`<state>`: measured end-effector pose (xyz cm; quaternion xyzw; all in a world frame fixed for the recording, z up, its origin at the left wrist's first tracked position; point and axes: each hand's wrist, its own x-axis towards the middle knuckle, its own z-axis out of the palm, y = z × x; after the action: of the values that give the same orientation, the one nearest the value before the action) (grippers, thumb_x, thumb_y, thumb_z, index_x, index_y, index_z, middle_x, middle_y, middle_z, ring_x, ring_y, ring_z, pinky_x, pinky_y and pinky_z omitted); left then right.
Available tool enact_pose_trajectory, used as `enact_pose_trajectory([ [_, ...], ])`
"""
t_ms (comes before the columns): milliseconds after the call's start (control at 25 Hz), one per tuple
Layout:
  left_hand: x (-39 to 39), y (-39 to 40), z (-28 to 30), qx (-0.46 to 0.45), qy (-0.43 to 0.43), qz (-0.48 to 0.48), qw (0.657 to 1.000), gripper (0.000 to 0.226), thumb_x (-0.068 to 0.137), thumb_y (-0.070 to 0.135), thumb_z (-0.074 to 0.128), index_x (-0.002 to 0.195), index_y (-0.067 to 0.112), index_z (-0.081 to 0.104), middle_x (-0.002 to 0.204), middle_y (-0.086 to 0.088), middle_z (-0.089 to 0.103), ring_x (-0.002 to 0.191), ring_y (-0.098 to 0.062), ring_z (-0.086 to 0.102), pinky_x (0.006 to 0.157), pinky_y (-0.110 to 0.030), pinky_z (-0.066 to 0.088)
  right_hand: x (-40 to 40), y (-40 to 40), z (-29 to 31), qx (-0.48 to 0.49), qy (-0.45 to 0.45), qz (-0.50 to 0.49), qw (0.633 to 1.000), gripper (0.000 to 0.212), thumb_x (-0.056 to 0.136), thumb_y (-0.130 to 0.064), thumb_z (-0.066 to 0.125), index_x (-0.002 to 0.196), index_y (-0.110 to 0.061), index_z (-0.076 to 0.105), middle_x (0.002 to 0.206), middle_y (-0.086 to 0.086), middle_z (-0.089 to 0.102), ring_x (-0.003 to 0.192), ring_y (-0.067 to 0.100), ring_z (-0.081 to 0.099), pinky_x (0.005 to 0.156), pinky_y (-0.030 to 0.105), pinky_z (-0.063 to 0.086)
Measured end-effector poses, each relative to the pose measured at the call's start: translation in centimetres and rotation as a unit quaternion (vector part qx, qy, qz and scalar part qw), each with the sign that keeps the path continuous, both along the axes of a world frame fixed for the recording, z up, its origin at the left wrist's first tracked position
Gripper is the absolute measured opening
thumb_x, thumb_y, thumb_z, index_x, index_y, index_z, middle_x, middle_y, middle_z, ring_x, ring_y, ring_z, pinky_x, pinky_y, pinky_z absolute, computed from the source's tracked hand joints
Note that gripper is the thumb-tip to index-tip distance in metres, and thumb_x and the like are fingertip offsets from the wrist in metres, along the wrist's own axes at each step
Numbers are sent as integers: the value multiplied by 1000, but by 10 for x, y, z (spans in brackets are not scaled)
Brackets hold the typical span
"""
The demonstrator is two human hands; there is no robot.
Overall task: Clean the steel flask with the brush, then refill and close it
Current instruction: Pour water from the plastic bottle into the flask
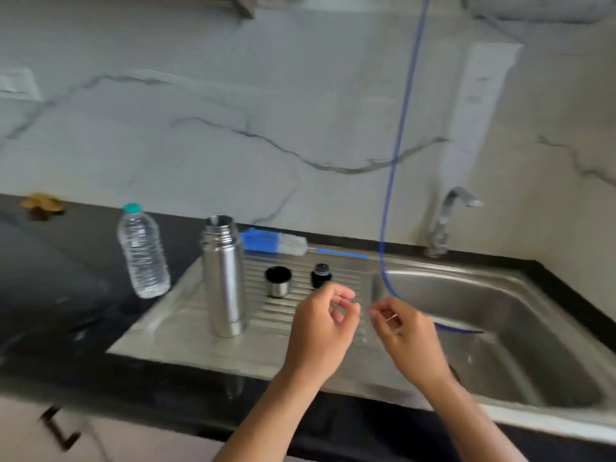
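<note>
Standing uncapped on the ribbed drainboard [186, 315], steel flask [223, 278] near bottle brush [276, 243].
Left hand [321, 335] and right hand [405, 338] hover loosely curled, holding nothing.

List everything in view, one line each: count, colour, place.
steel flask: one, silver, open, upright on the drainboard
cup lid: one, steel and black, on the drainboard
stopper: one, black, right of the cup lid
bottle brush: one, blue and white, at the drainboard's back edge
water bottle: one, clear, teal cap, on the black counter
sink: one, steel, right
tap: one, steel, behind the sink
blue hose: one, hanging into the sink
left hand: over the drainboard, empty
right hand: beside it, empty
</note>
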<state>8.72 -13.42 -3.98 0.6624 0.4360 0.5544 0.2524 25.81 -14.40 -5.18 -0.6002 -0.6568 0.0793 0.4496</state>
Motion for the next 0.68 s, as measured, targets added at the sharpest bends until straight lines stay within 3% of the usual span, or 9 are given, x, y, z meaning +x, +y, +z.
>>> enact_pose_trajectory([
  [240, -112, -4, 13, -5, -83, 170, 982, 4, 93, 18, 73, 94, 22, 71, 82, 12, 72, 79, -2, 67, 67, -10, 48, -124, 59, -9, 23, 107, 105, 988, 14, 96, -16, 68, 86, -25, 70, 64, -12, 65, 61, 3, 61, 56, 11, 40],
  [400, -175, 12, 18, 3, -135, 275, 952, 8, 95, 30, 70, 94, 23, 67, 88, 8, 72, 83, -6, 69, 74, -25, 54, -148, 68, -20, 38, 139, 118, 982, 14, 100, -20, 65, 87, -23, 68, 63, -10, 63, 53, 6, 54, 51, 24, 42],
  [480, -210, 38, 19, 13, -116, 344, 932, 14, 93, 29, 73, 100, 22, 63, 99, 6, 69, 93, -14, 68, 80, -33, 55, -144, 64, -25, 49, 159, 128, 978, 17, 100, -19, 64, 84, -23, 67, 58, -8, 58, 49, 6, 48, 48, 23, 38],
  [560, -243, 73, 19, -21, -71, 392, 917, 40, 89, 33, 77, 122, 19, 58, 122, -2, 62, 116, -25, 61, 95, -44, 53, -139, 62, -27, 52, 184, 147, 971, 18, 100, -16, 64, 82, -20, 66, 58, -1, 57, 48, 5, 45, 46, 20, 34],
  [680, -276, 118, 23, -141, -20, 397, 907, 99, 81, 47, 83, 157, 11, 30, 159, -11, 38, 146, -32, 38, 114, -54, 40, -136, 62, -27, 55, 191, 163, 966, 19, 99, -14, 64, 82, -19, 66, 63, 2, 59, 51, 4, 46, 48, 20, 34],
])
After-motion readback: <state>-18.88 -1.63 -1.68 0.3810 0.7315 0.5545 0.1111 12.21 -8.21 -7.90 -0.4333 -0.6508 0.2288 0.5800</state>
